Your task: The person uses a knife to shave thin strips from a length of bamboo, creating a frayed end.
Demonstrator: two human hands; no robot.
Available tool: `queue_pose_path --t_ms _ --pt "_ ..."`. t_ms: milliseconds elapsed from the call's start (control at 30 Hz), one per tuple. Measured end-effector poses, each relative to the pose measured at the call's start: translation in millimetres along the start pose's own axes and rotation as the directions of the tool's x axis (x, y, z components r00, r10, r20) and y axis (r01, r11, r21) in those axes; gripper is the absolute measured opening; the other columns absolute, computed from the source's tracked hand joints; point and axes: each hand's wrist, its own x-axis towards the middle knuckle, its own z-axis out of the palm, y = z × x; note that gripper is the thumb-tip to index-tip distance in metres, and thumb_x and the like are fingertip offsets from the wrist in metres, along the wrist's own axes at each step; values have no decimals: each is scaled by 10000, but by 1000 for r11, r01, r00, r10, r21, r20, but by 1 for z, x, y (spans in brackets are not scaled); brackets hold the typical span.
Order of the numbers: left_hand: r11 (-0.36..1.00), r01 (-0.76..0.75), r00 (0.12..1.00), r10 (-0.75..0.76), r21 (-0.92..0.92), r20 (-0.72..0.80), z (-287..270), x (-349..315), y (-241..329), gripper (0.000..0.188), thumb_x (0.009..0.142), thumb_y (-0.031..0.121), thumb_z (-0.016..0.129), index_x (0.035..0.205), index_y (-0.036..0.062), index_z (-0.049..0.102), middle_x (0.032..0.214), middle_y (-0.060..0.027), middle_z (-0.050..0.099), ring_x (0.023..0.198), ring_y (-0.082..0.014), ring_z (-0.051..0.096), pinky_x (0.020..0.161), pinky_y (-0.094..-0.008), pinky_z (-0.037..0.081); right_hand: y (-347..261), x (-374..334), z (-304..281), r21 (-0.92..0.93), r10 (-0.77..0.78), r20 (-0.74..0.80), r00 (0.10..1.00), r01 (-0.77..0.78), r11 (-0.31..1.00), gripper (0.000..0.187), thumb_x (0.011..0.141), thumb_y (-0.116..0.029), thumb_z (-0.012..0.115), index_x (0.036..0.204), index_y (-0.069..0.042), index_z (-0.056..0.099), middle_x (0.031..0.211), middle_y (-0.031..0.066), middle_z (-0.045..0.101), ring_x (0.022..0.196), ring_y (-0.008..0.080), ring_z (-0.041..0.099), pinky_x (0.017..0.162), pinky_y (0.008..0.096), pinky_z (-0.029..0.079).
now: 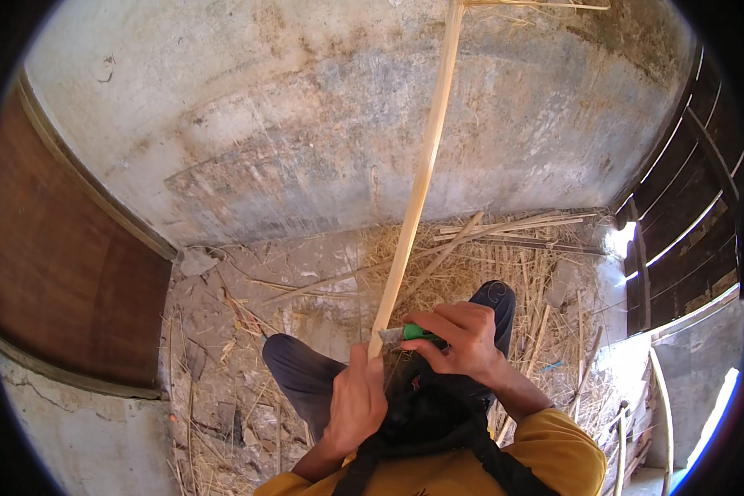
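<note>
My left hand grips the lower end of a long pale bamboo strip that rises up past the wall to the top of the view. My right hand holds a green-handled knife, its blade laid against the strip just above my left hand. Both hands work over my knees in dark trousers. My sleeves are mustard yellow.
A stained plaster wall stands ahead. Dry straw and split bamboo strips litter the dirt floor. A brown wooden panel stands left, a slatted wooden door right, with more strips leaning at lower right.
</note>
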Motion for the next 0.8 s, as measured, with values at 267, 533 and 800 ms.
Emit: queue_pose_path --t_ms 267,533,800 --pt "1000 -8 1000 8 8 8 -1 -2 -3 153 1114 114 475 1146 -33 501 714 -308 550 697 -569 584 589 -564 424 3 4 -2 -56 -6 -51 999 3 998 351 804 -359 904 1065 -146 805 694 -15 627 555 194 629 513 335 490" --pt "998 -33 999 35 50 -32 -2 -5 -15 146 1100 107 492 1130 -36 487 709 -317 560 695 -577 590 587 -570 439 0 18 -3 -53 3 -14 1000 -4 999 361 796 -328 921 1068 -115 816 710 30 669 575 236 639 534 348 477" --pt "997 35 999 -36 63 12 -4 -15 -22 174 1106 125 483 1178 -33 496 699 -318 566 718 -584 606 599 -594 446 13 25 -6 -75 37 -48 998 -40 996 326 835 -335 899 1069 -130 804 773 33 717 593 242 667 528 356 503"
